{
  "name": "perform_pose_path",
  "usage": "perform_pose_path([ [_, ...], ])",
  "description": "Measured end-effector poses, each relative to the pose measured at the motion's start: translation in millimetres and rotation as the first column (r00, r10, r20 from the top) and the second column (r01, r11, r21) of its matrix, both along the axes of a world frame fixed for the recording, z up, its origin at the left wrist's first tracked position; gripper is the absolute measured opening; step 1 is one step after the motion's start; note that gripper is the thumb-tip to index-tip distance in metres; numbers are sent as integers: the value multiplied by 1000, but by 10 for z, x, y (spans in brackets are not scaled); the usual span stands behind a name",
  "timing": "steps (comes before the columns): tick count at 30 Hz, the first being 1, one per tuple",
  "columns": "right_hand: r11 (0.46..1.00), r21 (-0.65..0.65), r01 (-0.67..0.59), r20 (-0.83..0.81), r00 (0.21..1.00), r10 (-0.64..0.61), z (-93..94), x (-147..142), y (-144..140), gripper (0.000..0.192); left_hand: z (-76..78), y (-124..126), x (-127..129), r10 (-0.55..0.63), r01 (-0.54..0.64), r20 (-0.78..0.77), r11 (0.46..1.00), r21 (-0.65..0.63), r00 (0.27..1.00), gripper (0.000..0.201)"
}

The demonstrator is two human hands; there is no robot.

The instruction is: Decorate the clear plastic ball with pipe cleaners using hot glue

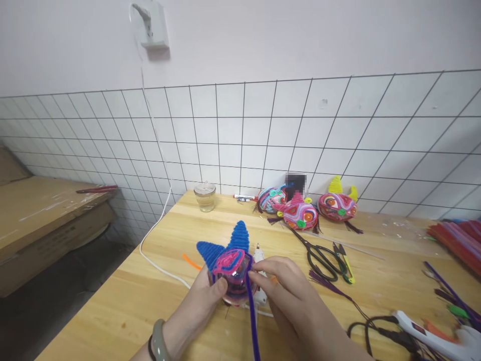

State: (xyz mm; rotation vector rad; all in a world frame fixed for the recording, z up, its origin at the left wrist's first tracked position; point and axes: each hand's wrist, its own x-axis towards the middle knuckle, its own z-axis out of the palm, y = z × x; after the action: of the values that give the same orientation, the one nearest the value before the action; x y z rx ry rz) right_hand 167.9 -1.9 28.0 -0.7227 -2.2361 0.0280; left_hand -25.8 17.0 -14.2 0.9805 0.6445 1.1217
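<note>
Pipe-cleaner ball (233, 273) with blue ears sits above the wooden table (124, 306), gripped by the left hand (199, 303), thumb pressed on its front. The right hand (289, 296) pinches a purple pipe cleaner (252, 316) against it. Black scissors (319, 258) and three finished figures (300, 210) lie beyond. No writing is legible.

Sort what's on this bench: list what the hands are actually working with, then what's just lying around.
In hand:
- left hand cradling the clear ball with blue ears
- right hand pinching the purple pipe cleaner against it

Lying about:
- scissors
- three finished pieces
- glass jar
- glue gun
- pipe cleaner bundle
</note>
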Motion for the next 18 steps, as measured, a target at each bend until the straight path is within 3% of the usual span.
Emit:
perform_pose_path([
  [5, 997, 71, 18, 56, 998, -22, 27, -18, 2, 34, -24, 1, -7, 2, -2, 9, 1000, -1, 1000, 65],
  [13, 995, 94, 44, 77, 996, -51, 44, 4, -16, 35, -44, 12, -21, 14, -14, 10, 1000, 2, 1000, 64],
  [18, 994, 18, 106, -87, 991, -104, 29, 59, -10, 38, -15, 9, -7, 1, -1, 10, 1000, 10, 1000, 62],
])
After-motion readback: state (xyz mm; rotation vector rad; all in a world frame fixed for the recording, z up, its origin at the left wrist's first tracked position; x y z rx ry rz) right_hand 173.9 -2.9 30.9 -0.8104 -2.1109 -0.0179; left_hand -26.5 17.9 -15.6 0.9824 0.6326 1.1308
